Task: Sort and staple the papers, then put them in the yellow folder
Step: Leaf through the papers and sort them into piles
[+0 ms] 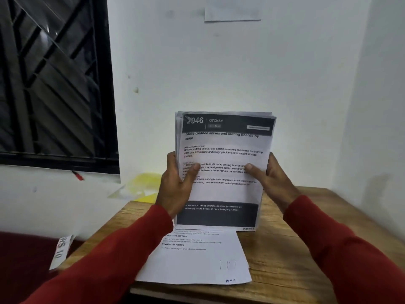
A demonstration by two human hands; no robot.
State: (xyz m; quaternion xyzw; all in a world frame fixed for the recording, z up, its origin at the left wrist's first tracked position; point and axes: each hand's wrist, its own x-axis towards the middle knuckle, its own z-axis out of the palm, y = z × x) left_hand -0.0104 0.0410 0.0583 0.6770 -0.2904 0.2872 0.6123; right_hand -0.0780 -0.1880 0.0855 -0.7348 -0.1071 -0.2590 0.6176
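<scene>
Both hands — left hand (178,183), right hand (268,178) — grip an upright, unevenly stacked paper sheaf (223,172) headed "KITCHEN".

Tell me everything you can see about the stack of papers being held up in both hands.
The stack of papers is a sheaf of white printed sheets held nearly upright above the wooden table, its edges slightly fanned at the top left. The front page has a dark header reading KITCHEN, black text and a dark band near the bottom. The left hand grips its left edge, thumb across the page; the right hand grips the right edge likewise. Its bottom edge meets a loose sheet lying flat.
</scene>
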